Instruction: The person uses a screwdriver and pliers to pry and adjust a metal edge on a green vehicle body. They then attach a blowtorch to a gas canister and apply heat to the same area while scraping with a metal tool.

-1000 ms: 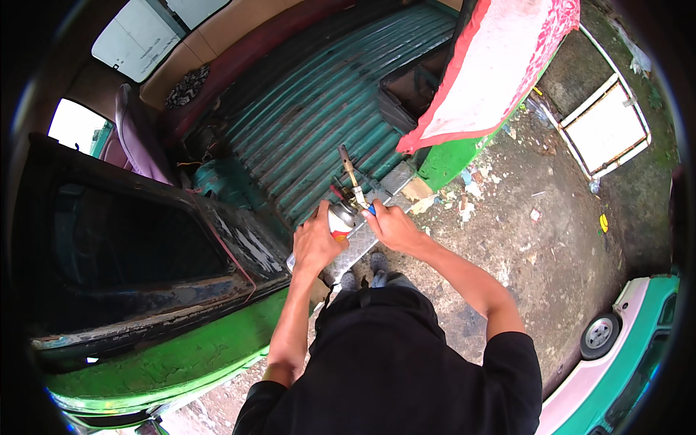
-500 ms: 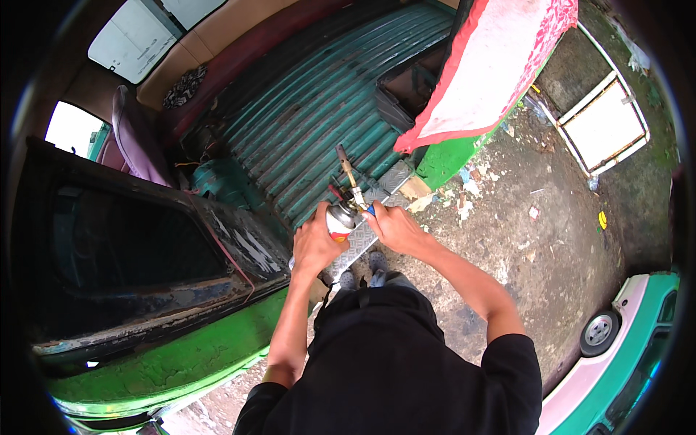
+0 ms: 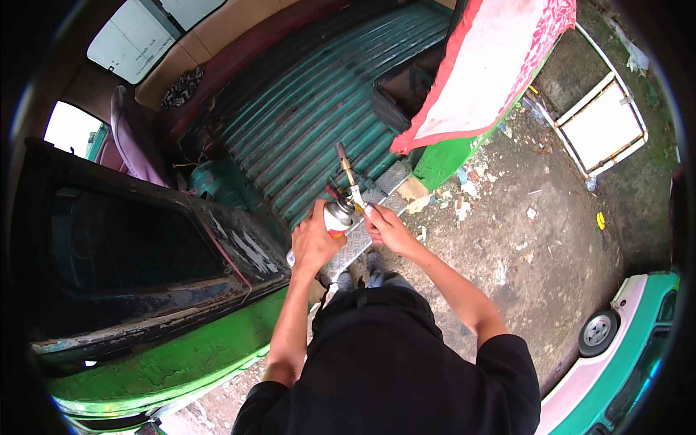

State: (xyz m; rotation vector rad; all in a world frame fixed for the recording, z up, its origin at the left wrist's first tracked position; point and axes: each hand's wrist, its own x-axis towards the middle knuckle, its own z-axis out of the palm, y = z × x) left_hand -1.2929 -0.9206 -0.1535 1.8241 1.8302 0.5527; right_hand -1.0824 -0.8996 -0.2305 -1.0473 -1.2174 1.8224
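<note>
The gas canister sits in front of the person's body, above the checkered metal sill, with its long axis slanting from the lower left up to the right, its collar end toward the right hand. The left hand has its grip closed around the white and red body, fingers over the far side and thumb on the near side, so most of the can is hidden under the palm and only a bit of the pale base shows past the wrist. The torch head stands off the collar, and its tube runs away from the person, the tip leaning slightly left over the ribbed green floor of the vehicle. Can and tube therefore lie on clearly different lines, meeting at the fitting between the two hands. The left hand is the one that bears the can; the right hand is nearer the back end of the torch head, which lies just up and to the left of its curled fingers. The right thumb reaches to that back end, yet whether this grip pinches it, presses it or only rests against it I cannot tell. A small red part sticks out left of the fitting, apart from the right fingers.
</note>
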